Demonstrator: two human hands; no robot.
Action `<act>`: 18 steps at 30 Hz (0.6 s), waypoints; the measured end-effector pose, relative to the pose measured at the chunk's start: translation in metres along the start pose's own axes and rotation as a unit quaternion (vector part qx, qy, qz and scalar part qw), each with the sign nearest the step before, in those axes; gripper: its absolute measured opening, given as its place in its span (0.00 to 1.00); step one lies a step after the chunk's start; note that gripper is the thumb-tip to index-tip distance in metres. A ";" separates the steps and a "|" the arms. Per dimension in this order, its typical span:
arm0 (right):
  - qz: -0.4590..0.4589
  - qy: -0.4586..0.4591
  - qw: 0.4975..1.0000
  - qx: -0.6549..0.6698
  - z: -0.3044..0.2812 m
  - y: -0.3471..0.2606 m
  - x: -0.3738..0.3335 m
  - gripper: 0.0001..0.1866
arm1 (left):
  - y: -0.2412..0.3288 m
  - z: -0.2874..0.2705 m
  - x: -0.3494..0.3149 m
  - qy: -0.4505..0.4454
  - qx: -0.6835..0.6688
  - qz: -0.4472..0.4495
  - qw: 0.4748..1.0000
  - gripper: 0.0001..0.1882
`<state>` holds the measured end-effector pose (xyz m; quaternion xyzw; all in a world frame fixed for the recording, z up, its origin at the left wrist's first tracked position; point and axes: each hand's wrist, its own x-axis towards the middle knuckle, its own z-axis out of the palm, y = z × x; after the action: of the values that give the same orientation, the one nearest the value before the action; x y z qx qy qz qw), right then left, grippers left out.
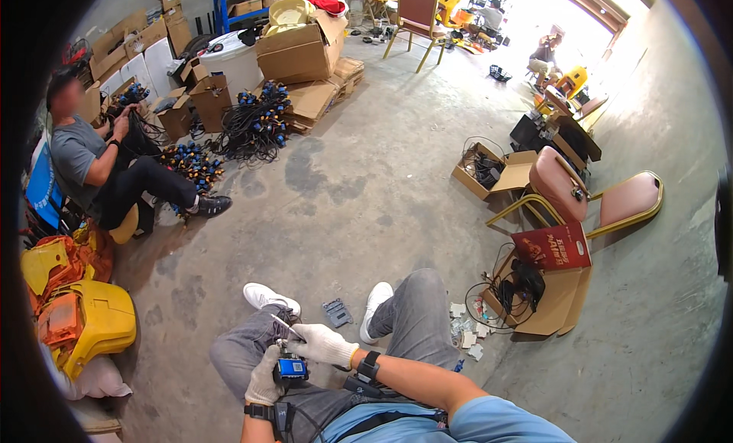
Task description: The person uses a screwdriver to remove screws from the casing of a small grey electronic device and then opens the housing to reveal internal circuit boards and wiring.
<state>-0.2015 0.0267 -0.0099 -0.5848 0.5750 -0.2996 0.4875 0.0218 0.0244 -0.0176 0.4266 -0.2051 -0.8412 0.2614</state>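
Over my lap, my left hand, in a white knit glove, is closed around a small black device with a blue face. Just above it, my right hand, gloved alike, grips a slim pale tool with a pointed end; its exact kind is too small to tell. The tool angles up and left past the fingers, and the hand sits close against the device's upper side. A grey plastic piece lies on the floor between my white shoes.
To the right are pale small parts, an open carton with black cables and a tipped chair. Yellow plastic shells stand at left. A seated person handles cables near a cable heap; others sit far back.
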 end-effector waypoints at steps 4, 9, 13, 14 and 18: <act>0.029 0.015 0.999 0.038 0.000 0.007 0.005 0.18 | -0.007 -0.009 0.005 0.019 -0.002 0.005 1.000 0.29; 0.073 0.029 0.997 0.007 -0.004 0.002 0.012 0.17 | -0.001 0.003 -0.005 -0.008 -0.004 -0.001 1.000 0.31; 0.064 0.019 0.998 0.011 0.001 0.003 0.015 0.16 | -0.001 0.002 -0.017 0.020 0.004 0.006 1.000 0.33; 0.037 0.026 0.999 0.001 0.002 0.004 0.015 0.17 | -0.001 0.002 -0.022 0.007 -0.011 0.003 1.000 0.32; -0.018 0.059 0.998 -0.014 -0.017 0.000 0.008 0.20 | 0.017 0.018 -0.026 -0.022 0.471 0.234 0.850 0.41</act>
<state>-0.2156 0.0147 -0.0059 -0.5832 0.5965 -0.3335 0.4391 0.0245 0.0290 0.0178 0.4192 -0.6763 -0.5667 0.2141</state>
